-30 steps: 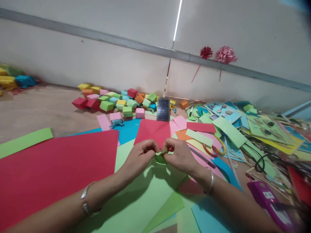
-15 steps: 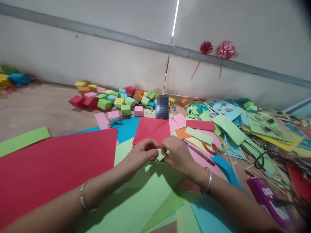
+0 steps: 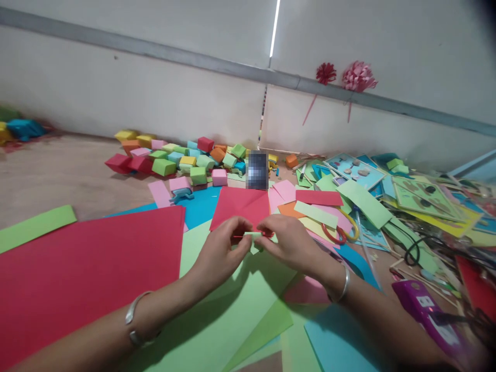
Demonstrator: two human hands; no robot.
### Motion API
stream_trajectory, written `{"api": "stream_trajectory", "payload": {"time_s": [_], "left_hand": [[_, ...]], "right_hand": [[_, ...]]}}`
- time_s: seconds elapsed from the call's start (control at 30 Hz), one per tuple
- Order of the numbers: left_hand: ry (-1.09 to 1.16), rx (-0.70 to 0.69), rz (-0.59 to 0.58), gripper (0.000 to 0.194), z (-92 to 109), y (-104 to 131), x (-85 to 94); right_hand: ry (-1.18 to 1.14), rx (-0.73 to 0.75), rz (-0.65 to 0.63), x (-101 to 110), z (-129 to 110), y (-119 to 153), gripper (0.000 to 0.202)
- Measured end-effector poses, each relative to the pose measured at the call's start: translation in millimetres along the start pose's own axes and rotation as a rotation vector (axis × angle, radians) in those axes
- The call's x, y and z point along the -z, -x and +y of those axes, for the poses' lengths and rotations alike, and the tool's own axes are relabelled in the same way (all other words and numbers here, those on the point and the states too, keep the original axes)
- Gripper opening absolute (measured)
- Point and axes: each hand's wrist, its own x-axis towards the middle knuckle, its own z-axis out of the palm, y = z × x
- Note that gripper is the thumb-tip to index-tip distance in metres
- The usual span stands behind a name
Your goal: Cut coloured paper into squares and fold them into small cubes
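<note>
A small light green paper piece (image 3: 253, 234) is pinched between the fingertips of my left hand (image 3: 225, 249) and my right hand (image 3: 289, 242). Both hands meet above large light green paper (image 3: 217, 310), just in front of a red paper sheet (image 3: 242, 204). Fingers partly cover the little piece, so its full shape is hidden. Left of my left arm lies a big red sheet (image 3: 96, 274). Red and pale green strips (image 3: 315, 214) rest beyond my right hand.
Coloured paper boxes (image 3: 164, 167) are heaped along the wall. At the right are scissors (image 3: 351, 230), cables, picture cards (image 3: 356, 170) and a purple device (image 3: 422, 310). Two paper flowers (image 3: 358, 76) hang on the ledge. A blurred dark rectangle (image 3: 257, 170) stands at centre.
The small green piece has turned and now lies level between my fingertips. My right hand has shifted slightly right, with its thumb now showing. The whole view has moved a little.
</note>
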Motion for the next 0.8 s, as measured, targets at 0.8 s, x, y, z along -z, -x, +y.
{"api": "stream_trajectory", "payload": {"time_s": [0.8], "left_hand": [[-0.397, -0.38, 0.156, 0.021, -10.8, 8.5, -6.7]], "right_hand": [[0.467, 0.264, 0.371, -32.3, -4.5, 7.0, 0.016]]}}
